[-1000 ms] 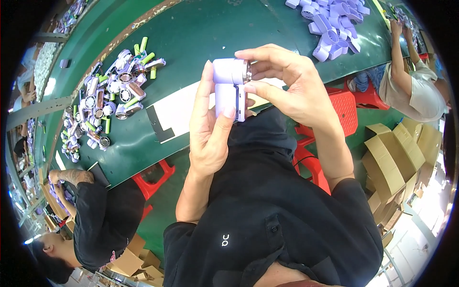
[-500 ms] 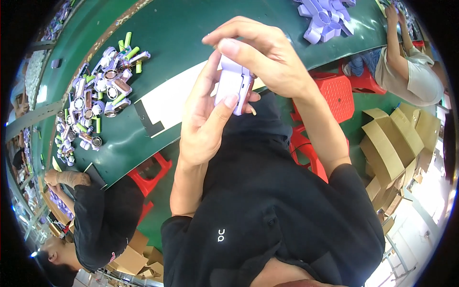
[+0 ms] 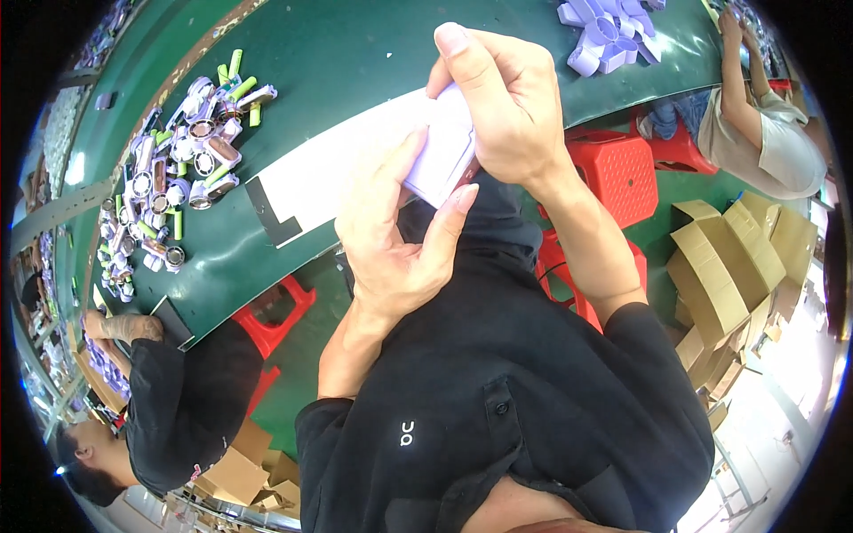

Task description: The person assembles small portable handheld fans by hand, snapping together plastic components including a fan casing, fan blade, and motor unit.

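Observation:
A pale purple plastic casing (image 3: pixel 444 160) with a seam along its side and a reddish-brown part at its right edge is held up over the table's near edge. My right hand (image 3: pixel 520 115) is closed around its upper end, thumb raised at the top. At the lower end, my left hand (image 3: pixel 382 253) pinches the casing, fingertips on the left edge and thumb by the lower right corner. My right palm and fingers hide part of the casing. Beneath lies a white sheet (image 3: pixel 315 173) with a black piece (image 3: pixel 271 213) at its left end.
On the green table (image 3: pixel 329 71), a heap of purple fan-like parts with green cells (image 3: pixel 169 178) lies left and purple shells (image 3: pixel 609 35) lie far right. Red stools (image 3: pixel 617 182) and cardboard boxes (image 3: pixel 711 275) stand right. Co-workers (image 3: pixel 191 409) sit on both sides.
The casing has turned in my hands. My left hand has shifted its grip from around the casing to its lower edges, and my right hand has closed over its upper end.

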### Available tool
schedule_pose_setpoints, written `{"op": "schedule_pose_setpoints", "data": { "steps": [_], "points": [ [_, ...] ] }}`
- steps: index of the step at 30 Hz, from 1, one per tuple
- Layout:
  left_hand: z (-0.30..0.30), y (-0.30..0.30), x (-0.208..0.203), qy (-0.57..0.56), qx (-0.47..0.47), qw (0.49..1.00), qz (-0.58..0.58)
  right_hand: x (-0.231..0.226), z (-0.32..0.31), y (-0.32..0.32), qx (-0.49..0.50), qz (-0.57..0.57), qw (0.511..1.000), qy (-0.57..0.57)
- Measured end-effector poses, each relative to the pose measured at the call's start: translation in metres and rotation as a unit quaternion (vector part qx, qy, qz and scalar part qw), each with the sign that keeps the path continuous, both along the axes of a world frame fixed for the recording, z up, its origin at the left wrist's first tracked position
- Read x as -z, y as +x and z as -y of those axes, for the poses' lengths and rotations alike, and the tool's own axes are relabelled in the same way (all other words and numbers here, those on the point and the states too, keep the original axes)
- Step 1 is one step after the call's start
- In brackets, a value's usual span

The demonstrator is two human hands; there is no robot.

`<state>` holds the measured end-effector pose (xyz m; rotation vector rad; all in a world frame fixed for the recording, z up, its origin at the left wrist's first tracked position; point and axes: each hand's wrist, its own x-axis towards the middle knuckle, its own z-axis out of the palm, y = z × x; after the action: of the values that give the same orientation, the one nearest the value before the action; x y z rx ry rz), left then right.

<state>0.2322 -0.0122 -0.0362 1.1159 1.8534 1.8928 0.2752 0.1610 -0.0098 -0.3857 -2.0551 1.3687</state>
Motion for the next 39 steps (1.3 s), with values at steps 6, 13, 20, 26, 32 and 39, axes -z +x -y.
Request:
{"op": "schedule_pose_setpoints", "data": {
  "steps": [6,13,20,26,32,39],
  "points": [
    [-0.005,0.0,0.002,-0.005,-0.007,1.0,-0.019,-0.009,0.004,-0.004,0.044,0.049,0.996,0.061],
    [0.003,-0.011,0.001,-0.08,0.1,0.951,0.282,-0.019,0.017,-0.004,-0.116,0.032,0.977,0.179],
    [0.009,-0.015,0.01,-0.001,0.096,0.921,0.378,-0.015,0.021,0.005,-0.098,-0.006,0.995,-0.033],
    [0.061,-0.091,-0.006,0.154,-0.011,0.944,0.292,0.004,0.012,0.013,-0.044,0.044,0.992,-0.112],
    [0.123,-0.142,-0.038,0.2,-0.11,0.951,0.208,0.03,0.036,-0.007,-0.082,0.109,0.986,-0.09],
    [0.138,-0.142,-0.04,0.163,-0.148,0.956,0.192,0.014,0.074,-0.102,-0.193,0.059,0.962,0.182]
  ]
}}
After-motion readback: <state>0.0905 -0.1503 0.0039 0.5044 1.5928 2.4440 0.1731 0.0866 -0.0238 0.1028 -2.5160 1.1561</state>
